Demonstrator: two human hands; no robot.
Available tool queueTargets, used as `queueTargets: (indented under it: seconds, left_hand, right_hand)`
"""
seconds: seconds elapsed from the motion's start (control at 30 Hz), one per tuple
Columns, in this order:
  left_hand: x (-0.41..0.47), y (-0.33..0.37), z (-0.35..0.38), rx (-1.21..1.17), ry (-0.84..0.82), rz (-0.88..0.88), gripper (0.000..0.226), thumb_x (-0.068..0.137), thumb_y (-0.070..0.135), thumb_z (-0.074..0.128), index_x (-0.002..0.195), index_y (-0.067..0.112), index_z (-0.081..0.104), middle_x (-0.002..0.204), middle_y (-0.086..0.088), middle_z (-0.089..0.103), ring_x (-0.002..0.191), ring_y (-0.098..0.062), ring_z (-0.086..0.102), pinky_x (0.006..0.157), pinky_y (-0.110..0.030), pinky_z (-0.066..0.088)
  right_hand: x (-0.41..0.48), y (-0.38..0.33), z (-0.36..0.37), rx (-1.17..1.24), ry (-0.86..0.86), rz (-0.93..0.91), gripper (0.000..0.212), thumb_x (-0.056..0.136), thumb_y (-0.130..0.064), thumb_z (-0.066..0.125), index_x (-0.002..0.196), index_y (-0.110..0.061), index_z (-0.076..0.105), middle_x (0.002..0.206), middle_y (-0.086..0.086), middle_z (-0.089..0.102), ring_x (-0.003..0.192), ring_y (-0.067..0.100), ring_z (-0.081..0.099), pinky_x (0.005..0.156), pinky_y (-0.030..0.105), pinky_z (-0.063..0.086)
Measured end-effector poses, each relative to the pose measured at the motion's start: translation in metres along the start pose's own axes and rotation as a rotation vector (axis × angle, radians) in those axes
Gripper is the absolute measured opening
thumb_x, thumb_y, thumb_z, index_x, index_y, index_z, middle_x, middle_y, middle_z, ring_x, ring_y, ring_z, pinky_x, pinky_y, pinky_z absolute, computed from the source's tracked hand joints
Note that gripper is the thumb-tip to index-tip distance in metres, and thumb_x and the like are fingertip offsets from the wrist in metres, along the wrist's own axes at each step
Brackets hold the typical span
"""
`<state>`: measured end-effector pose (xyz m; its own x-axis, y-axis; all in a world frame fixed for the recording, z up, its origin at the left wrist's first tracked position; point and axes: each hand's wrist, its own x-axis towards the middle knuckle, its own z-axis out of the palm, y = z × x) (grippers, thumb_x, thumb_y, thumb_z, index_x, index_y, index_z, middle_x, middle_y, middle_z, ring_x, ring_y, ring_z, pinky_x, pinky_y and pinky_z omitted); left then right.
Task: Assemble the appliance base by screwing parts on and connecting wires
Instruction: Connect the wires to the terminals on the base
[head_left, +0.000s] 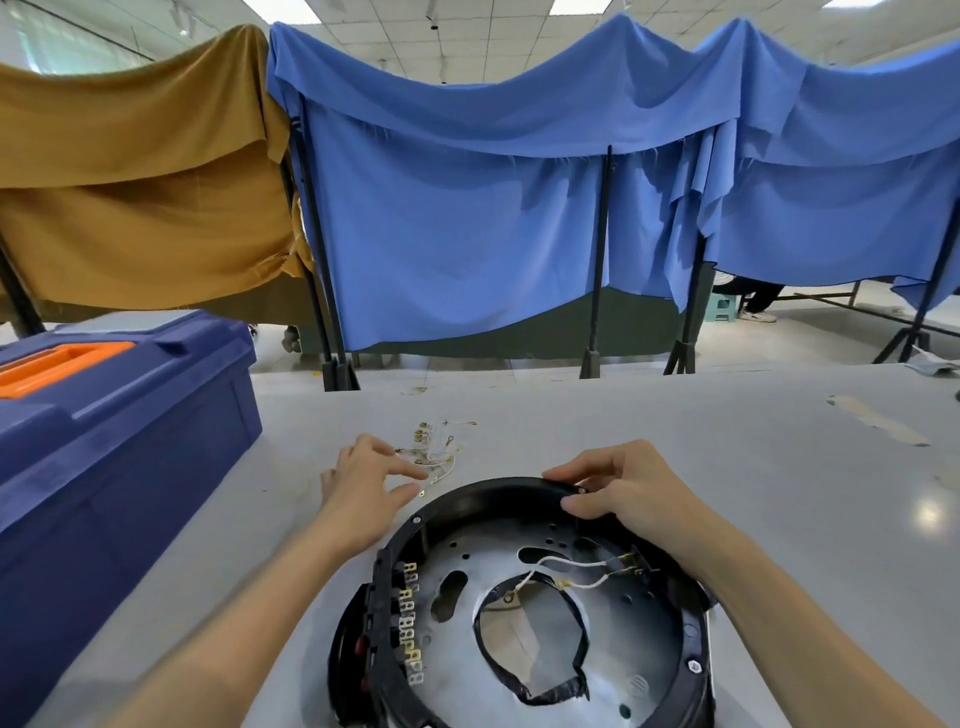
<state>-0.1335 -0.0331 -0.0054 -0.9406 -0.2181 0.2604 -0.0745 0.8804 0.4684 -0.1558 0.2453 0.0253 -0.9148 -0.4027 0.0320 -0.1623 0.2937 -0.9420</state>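
Note:
The round black appliance base (483, 501) lies open side up on the grey table, its metal plate showing a taped centre hole. Two white wires (561, 566) run from its right wall, and a row of brass terminals (410, 618) lines its left wall. My right hand (623, 488) grips the far rim, thumb inside and fingers over the edge. My left hand (363, 483) hovers just left of the base with fingers spread, its fingertips at a small pile of loose wires and terminals (434, 452). Whether it touches one I cannot tell.
A blue toolbox (114, 431) with an orange handle stands at the left. The grey table (727, 467) stretches to the right, with a strip of tape (878, 421) stuck near its far right. Blue and brown cloths hang on black stands behind.

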Motion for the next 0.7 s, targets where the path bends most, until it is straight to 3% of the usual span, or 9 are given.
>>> queueTargets:
  seconds: [0.17,0.27,0.33,0.4,0.47,0.5,0.57,0.63,0.7]
  left_hand:
    - [0.026,0.011,0.018,-0.041,-0.044,0.055,0.026,0.099,0.038,0.052,0.121,0.047,0.061,0.157,0.006,0.023,0.146,-0.013,0.011,0.108,-0.032,0.006]
    - [0.042,0.016,0.026,-0.033,-0.159,0.025,0.032,0.102,0.042,0.041,0.132,0.049,0.050,0.163,0.001,0.014,0.150,-0.017,-0.004,0.114,-0.040,-0.002]
    - [0.050,0.016,0.030,0.011,-0.223,-0.011,0.037,0.104,0.046,0.031,0.137,0.047,0.046,0.162,-0.002,0.017,0.151,-0.021,-0.005,0.115,-0.046,-0.005]
    - [0.055,0.016,0.031,-0.003,-0.261,-0.044,0.038,0.105,0.043,0.028,0.129,0.039,0.056,0.157,0.002,0.031,0.151,-0.020,0.003,0.115,-0.050,-0.006]
    - [0.056,0.017,0.033,-0.090,-0.245,-0.054,0.034,0.105,0.035,0.031,0.097,0.029,0.063,0.129,0.011,0.056,0.146,-0.015,0.021,0.115,-0.050,-0.002]
    - [0.056,0.019,0.033,-0.126,-0.215,-0.051,0.030,0.105,0.033,0.033,0.088,0.028,0.058,0.110,0.015,0.057,0.139,-0.011,0.031,0.114,-0.048,0.001]
    - [0.056,0.022,0.032,-0.180,-0.128,-0.062,0.026,0.104,0.032,0.038,0.086,0.028,0.056,0.093,0.020,0.050,0.121,-0.002,0.039,0.111,-0.042,0.010]
    - [0.057,0.021,0.030,-0.307,-0.077,-0.095,0.022,0.103,0.030,0.046,0.095,0.026,0.066,0.104,0.018,0.057,0.119,-0.007,0.046,0.110,-0.035,0.021]
    - [0.057,0.021,0.027,-0.509,-0.049,-0.134,0.023,0.100,0.022,0.052,0.110,0.014,0.071,0.121,0.003,0.064,0.118,-0.015,0.053,0.109,-0.033,0.031]
  right_hand:
    - [0.002,0.004,0.001,0.041,0.020,-0.006,0.030,0.081,0.003,0.070,0.084,-0.025,0.080,0.082,0.013,0.074,0.075,0.027,0.071,0.077,0.033,0.059]
    - [0.004,0.006,0.001,0.058,0.019,-0.009,0.029,0.080,0.003,0.070,0.085,-0.024,0.080,0.085,0.018,0.074,0.079,0.033,0.071,0.080,0.037,0.059]
    - [0.004,0.006,0.001,0.067,0.016,-0.007,0.029,0.080,0.003,0.070,0.085,-0.023,0.080,0.085,0.019,0.073,0.079,0.034,0.071,0.080,0.038,0.059]
    - [0.004,0.006,0.001,0.065,0.021,-0.009,0.029,0.080,0.004,0.070,0.084,-0.023,0.081,0.085,0.020,0.073,0.075,0.031,0.071,0.079,0.038,0.058]
    - [0.005,0.006,0.001,0.063,0.021,-0.010,0.029,0.080,0.004,0.070,0.083,-0.023,0.081,0.087,0.021,0.073,0.076,0.031,0.070,0.079,0.039,0.058]
    - [0.005,0.006,0.001,0.065,0.020,-0.009,0.030,0.080,0.004,0.070,0.083,-0.024,0.081,0.087,0.021,0.072,0.076,0.031,0.070,0.079,0.039,0.058]
    - [0.005,0.006,0.001,0.069,0.017,-0.009,0.029,0.080,0.004,0.070,0.083,-0.024,0.080,0.088,0.022,0.072,0.076,0.031,0.070,0.079,0.038,0.058]
    - [0.004,0.007,0.001,0.071,0.014,-0.008,0.029,0.080,0.003,0.070,0.084,-0.024,0.080,0.088,0.021,0.072,0.077,0.031,0.070,0.079,0.037,0.059]
    - [0.004,0.007,0.001,0.071,0.012,-0.009,0.029,0.081,0.003,0.070,0.084,-0.024,0.080,0.088,0.021,0.073,0.077,0.030,0.071,0.077,0.035,0.059]
